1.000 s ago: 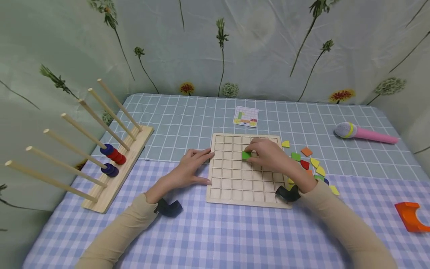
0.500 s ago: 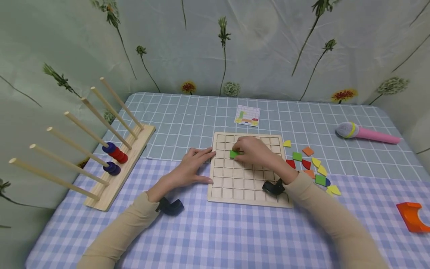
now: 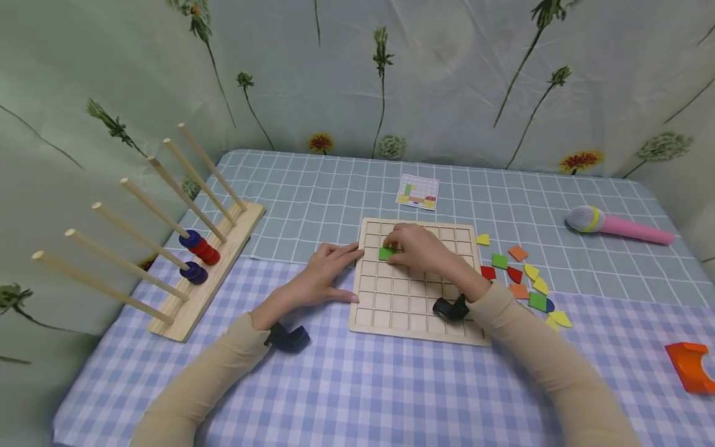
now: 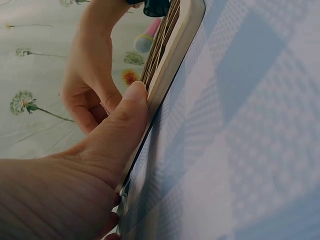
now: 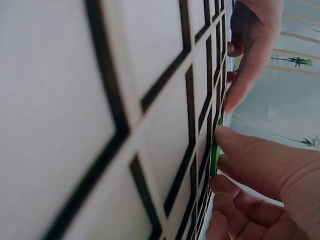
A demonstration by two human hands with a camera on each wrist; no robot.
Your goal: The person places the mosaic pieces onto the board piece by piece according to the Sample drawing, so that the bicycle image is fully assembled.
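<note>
A square wooden grid board (image 3: 391, 304) lies in front of the person. Near its upper left, the right hand (image 3: 416, 248) pinches a green square tile (image 3: 385, 254) between thumb and fingers. Seen in the right wrist view, the green tile (image 5: 215, 155) sits low against the grid lines under the thumb. The left hand (image 3: 324, 276) rests along the board's left edge, its fingers extended and thumb spread. In the left wrist view, the left thumb (image 4: 125, 117) touches the board's rim; the other left fingers are mostly hidden there.
Loose tiles, including a green square (image 3: 499, 261), a red piece (image 3: 514, 274) and several yellow ones, lie right of the board. A patterned card (image 3: 418, 191) is behind it. A peg stand (image 3: 192, 316) with rings stands left; a toy microphone (image 3: 631, 228) and orange curved block (image 3: 688, 366) lie right.
The right hand has moved left across the board with the green tile, to a cell nearer the left edge. The left hand stays at the edge; the head view has shifted slightly.
</note>
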